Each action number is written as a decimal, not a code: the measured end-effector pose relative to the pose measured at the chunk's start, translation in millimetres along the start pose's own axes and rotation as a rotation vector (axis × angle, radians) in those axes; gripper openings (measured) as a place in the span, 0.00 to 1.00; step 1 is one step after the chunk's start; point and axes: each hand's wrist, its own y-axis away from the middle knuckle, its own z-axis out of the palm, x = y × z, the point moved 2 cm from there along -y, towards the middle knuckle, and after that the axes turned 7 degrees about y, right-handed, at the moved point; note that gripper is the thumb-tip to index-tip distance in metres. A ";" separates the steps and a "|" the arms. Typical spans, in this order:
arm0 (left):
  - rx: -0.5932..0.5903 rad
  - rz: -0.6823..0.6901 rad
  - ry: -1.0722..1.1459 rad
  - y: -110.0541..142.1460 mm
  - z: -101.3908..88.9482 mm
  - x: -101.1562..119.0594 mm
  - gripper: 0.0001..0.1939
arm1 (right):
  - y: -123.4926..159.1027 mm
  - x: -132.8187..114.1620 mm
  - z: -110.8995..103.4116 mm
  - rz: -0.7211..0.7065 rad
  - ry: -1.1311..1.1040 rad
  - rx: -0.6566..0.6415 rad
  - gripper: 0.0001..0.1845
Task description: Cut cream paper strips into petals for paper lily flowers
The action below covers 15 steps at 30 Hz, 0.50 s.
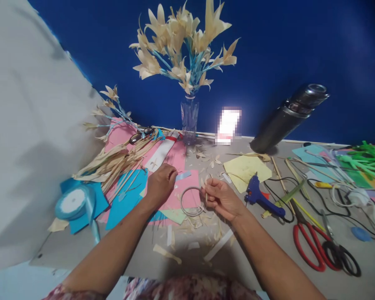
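Observation:
Left of the middle, my left hand (162,181) is closed with its fingertips pinched together. What it holds is hidden. A short light blue ribbon piece (183,175) shows right beside those fingertips; whether they grip it I cannot tell. My right hand (223,196) pinches a small pale piece of dried husk (206,192) between thumb and fingers. Close to its fingertips is a thin grey ring (181,201), like a wire coil, over husk scraps. Under and around my left hand are pink paper (192,191) and blue paper (121,208).
Husk flowers (175,37) stand in a clear bottle (190,118) by the wall. A ribbon roll (71,203) and husk bundle (112,164) lie left. To the right are a blue glue gun (262,198), red-handled scissors (309,246), black-handled scissors (340,256), cables and a dark flask (281,125).

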 end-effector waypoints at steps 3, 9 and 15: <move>-0.005 -0.030 0.027 -1.3 -0.1 -0.1 0.09 | 0.7 -1.5 -3.6 -0.145 0.137 0.133 0.19; -0.010 -0.042 0.081 -0.9 -3.9 2.6 0.09 | 10.0 -15.6 -9.3 -0.424 0.475 0.428 0.14; 0.039 -0.032 0.103 -0.2 -10.2 2.6 0.09 | 5.4 -20.1 -13.5 -0.265 0.135 0.301 0.17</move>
